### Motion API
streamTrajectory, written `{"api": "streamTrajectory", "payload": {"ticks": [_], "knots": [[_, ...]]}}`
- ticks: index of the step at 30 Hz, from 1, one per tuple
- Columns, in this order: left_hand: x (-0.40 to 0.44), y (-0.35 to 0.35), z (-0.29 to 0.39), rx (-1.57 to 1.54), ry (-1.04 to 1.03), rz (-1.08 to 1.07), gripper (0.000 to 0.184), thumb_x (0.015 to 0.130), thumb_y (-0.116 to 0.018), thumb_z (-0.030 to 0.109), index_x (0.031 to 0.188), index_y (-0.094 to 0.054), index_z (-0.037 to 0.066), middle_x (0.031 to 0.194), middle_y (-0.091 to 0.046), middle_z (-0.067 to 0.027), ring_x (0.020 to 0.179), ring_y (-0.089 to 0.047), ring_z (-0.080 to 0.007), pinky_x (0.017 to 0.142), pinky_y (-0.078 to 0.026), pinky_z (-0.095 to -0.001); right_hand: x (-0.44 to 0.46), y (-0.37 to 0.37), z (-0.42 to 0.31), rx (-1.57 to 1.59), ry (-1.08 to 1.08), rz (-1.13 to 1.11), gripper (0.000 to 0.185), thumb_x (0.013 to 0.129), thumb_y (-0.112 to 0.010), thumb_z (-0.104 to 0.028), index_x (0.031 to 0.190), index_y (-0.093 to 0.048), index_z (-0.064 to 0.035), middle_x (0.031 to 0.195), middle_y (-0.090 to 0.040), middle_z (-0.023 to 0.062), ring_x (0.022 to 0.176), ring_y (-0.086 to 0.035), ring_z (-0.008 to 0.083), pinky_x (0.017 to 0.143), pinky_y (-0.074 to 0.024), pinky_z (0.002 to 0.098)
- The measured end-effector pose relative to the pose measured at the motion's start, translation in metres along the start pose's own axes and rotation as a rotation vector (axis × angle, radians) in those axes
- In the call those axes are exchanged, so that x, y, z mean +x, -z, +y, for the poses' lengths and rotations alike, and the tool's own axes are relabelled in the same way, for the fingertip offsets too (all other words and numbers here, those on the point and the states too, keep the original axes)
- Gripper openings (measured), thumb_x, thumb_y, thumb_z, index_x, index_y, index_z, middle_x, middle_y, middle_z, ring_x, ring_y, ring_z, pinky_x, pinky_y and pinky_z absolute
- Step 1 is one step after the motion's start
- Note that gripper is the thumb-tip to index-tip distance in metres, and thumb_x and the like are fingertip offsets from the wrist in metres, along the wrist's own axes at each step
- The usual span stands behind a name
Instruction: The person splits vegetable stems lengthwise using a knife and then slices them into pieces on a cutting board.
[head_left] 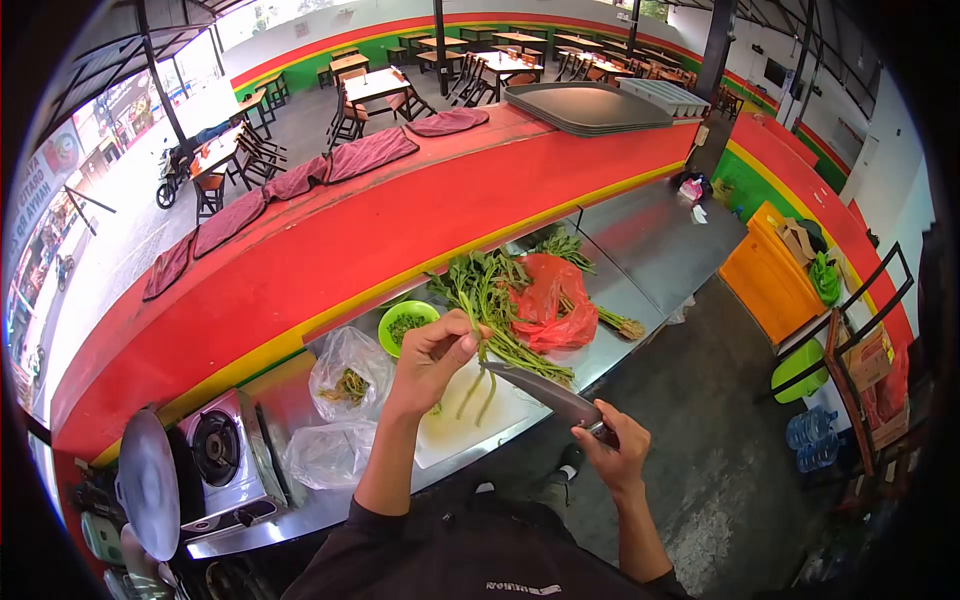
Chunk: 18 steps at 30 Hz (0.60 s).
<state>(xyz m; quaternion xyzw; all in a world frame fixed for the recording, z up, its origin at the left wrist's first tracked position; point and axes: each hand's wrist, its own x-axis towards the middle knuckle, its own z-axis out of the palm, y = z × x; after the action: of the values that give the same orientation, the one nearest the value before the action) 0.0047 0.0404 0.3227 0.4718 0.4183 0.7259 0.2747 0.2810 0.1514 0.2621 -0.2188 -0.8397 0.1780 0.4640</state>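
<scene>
My left hand (440,358) is closed around a few leafy green stalks (470,395), raised above a white cutting board (437,438). My right hand (614,445) grips a large knife (550,394) by its handle. The blade points left, and its tip is at the stalks just below my left fingers. Behind the board lies a pile of long-stemmed leafy greens (482,285), partly under a red plastic bag (556,305). A bright green bowl (432,312) with cut greens in it stands just behind my left hand.
Left of the board are a clear plastic bag (335,375) with plant scraps and another clear bag (330,455). A gas stove (235,450) and a large wok lid (148,485) stand at far left. A red ledge (430,195) carrying dark trays (590,108) borders the steel counter (660,235).
</scene>
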Motion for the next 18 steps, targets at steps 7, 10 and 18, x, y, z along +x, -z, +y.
{"api": "streamTrajectory", "payload": {"ticks": [7, 10, 18], "knots": [[-0.006, -0.003, 0.002, 0.068, -0.014, 0.084, 0.009, 0.096, -0.064, 0.009, 0.095, -0.067, 0.001, 0.096, -0.064, -0.0056, 0.091, -0.058, -0.0120, 0.086, -0.047, -0.0316, -0.005, 0.000, 0.000, -0.039, 0.004, 0.007, 0.047, 0.072, -0.088, -0.026, 0.108, -0.069, -0.0023, 0.065, -0.058, 0.0048, 0.050, -0.053, 0.0143, 0.047, -0.0424, 0.0282], [-0.008, -0.006, 0.002, 0.116, -0.021, 0.101, 0.006, 0.096, -0.062, 0.003, 0.097, -0.064, -0.002, 0.090, -0.056, -0.0039, 0.089, -0.057, -0.0137, 0.091, -0.049, -0.0326, -0.009, 0.000, 0.000, -0.059, -0.059, -0.041, 0.048, 0.071, -0.089, -0.019, 0.109, -0.068, 0.0001, 0.076, -0.067, 0.0098, 0.062, -0.063, 0.0172, 0.057, -0.0498, 0.0269], [-0.016, -0.005, -0.003, 0.118, -0.038, 0.133, 0.005, 0.096, -0.062, 0.003, 0.095, -0.064, -0.002, 0.090, -0.057, -0.0044, 0.087, -0.057, -0.0132, 0.096, -0.050, -0.0346, -0.016, -0.001, 0.001, -0.065, -0.024, 0.022, 0.046, 0.072, -0.088, -0.026, 0.107, -0.070, -0.0018, 0.066, -0.060, 0.0062, 0.051, -0.055, 0.0167, 0.048, -0.0437, 0.0296]]}}
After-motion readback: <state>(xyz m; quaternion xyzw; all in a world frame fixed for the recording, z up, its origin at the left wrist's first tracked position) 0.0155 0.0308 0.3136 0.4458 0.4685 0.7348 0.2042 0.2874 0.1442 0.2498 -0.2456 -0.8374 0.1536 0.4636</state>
